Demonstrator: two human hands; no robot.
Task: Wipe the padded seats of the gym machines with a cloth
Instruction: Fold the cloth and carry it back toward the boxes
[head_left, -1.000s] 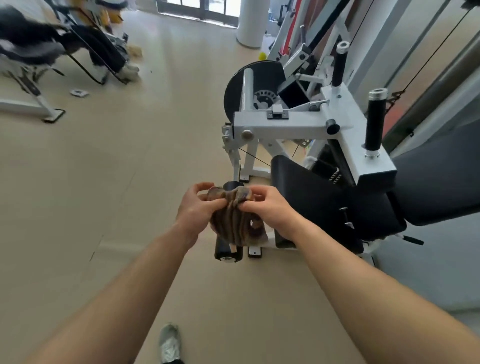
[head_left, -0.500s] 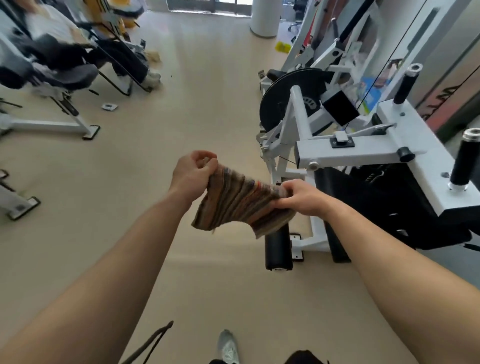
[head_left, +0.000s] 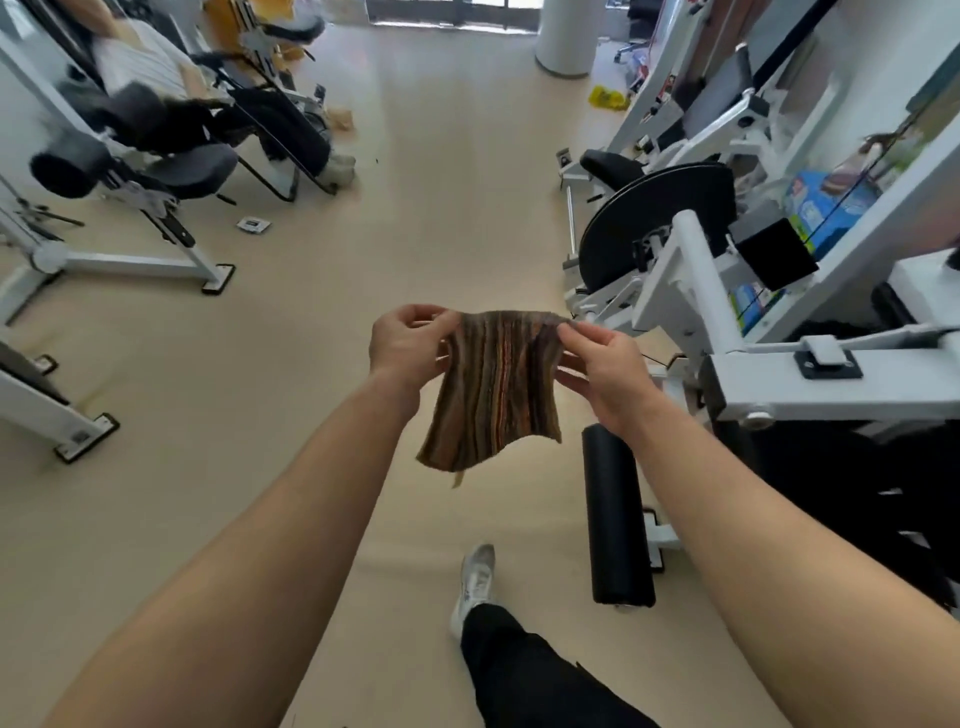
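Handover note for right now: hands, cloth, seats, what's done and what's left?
Left hand: pinching the top left corner of the striped cloth.
Right hand: fingers pinching the top right corner.
Cloth: spread open, hanging in the air over the floor, touching no machine.
Seats: black seat ahead on the right; grey seat on the left machine. Black foam roller lower right.
Done: cloth unfolded. No seat shows wiping.
Left: wipe the seats.

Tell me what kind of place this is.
Most likely a gym floor. White-framed weight machines line both sides, one on the right with a black cam wheel and a black foam roller pad; a padded seat sits left. Both hands hold a striped cloth in the aisle.
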